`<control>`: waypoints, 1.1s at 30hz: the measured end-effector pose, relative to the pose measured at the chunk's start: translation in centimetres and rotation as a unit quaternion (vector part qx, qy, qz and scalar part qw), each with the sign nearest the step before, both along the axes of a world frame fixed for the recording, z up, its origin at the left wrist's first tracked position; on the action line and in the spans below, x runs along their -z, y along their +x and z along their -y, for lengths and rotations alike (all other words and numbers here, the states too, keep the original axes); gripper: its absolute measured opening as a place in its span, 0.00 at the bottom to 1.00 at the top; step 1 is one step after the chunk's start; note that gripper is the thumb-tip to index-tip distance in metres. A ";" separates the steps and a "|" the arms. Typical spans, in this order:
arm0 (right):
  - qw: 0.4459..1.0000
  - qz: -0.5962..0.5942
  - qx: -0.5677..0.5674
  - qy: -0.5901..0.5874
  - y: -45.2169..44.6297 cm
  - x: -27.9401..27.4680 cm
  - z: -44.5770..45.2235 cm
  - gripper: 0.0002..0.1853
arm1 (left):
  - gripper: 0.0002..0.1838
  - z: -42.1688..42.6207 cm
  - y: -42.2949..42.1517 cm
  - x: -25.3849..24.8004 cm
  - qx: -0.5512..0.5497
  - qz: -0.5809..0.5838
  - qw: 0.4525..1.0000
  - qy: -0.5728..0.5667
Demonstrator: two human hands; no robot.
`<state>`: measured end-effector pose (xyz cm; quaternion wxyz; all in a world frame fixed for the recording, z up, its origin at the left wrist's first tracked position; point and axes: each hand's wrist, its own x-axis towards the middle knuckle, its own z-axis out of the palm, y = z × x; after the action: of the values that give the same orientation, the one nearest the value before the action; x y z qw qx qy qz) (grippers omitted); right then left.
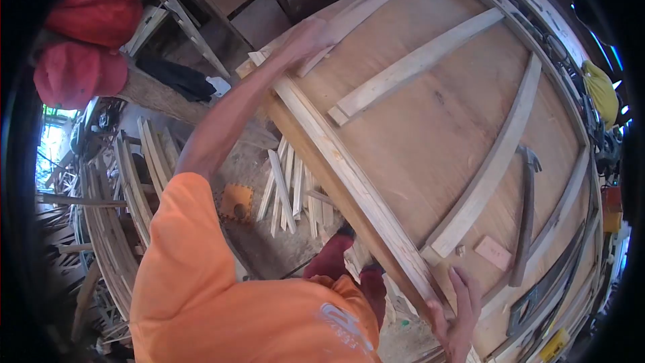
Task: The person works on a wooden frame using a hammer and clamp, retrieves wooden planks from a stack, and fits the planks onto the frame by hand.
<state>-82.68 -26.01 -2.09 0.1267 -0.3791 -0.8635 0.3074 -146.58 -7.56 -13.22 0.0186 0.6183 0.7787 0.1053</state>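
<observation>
My left hand (310, 35) reaches across to the far left corner of a wooden panel (403, 121), beside the end of a pale wooden strip (376, 10); its fingers are hard to make out. My right hand (459, 312) is at the near corner, by the end of a long wooden strip (336, 154) along the panel's front edge. Its thumb and fingers are stretched apart. Two more battens lie across the panel, a straight one (420, 64) and a curved-looking one (494, 161). A claw hammer (526, 215) and a small pinkish block (493, 253) rest near my right hand.
A handsaw (531, 306) lies at the panel's right side. On the floor are loose wood sticks (285, 185) and an orange mat piece (236, 202). Stacked boards (104, 228) stand at left, below red caps (80, 74). A yellow cloth (599, 94) hangs at far right.
</observation>
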 end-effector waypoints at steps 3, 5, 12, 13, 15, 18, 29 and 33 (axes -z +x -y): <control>0.999 -0.016 -0.044 0.006 -6.0 0.1 -3.7 0.30 | 0.43 1.7 2.5 -0.5 -0.027 -0.005 0.990 0.142; 0.999 -0.022 -0.049 0.010 -9.7 0.3 -7.9 0.28 | 0.51 6.0 8.9 -4.9 -0.096 0.053 0.937 0.331; 0.960 -0.101 -0.227 0.130 -24.2 5.6 -24.6 0.35 | 0.55 19.2 30.4 -2.7 -0.297 0.319 0.846 0.306; 0.944 -0.098 -0.264 0.169 -25.7 6.7 -25.8 0.37 | 0.56 18.9 32.1 -3.1 -0.290 0.436 0.781 0.340; 0.931 -0.096 -0.300 0.185 -28.1 8.0 -26.5 0.39 | 0.57 18.1 33.3 -2.3 -0.282 0.541 0.703 0.366; 0.898 -0.126 -0.368 0.207 -30.5 10.3 -27.1 0.41 | 0.59 17.5 33.8 0.0 -0.318 0.435 0.779 0.320; 0.889 -0.168 -0.395 0.159 -31.5 13.8 -28.5 0.31 | 0.55 17.3 34.2 1.6 -0.362 0.408 0.760 0.353; 0.894 -0.166 -0.389 0.150 -31.4 13.8 -28.3 0.31 | 0.55 17.0 34.3 1.7 -0.356 0.445 0.733 0.371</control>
<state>-114.05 2.28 -15.91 0.1936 0.0668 -0.9443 0.2577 -112.27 -24.55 -14.88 0.0931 0.1361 0.7439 0.6476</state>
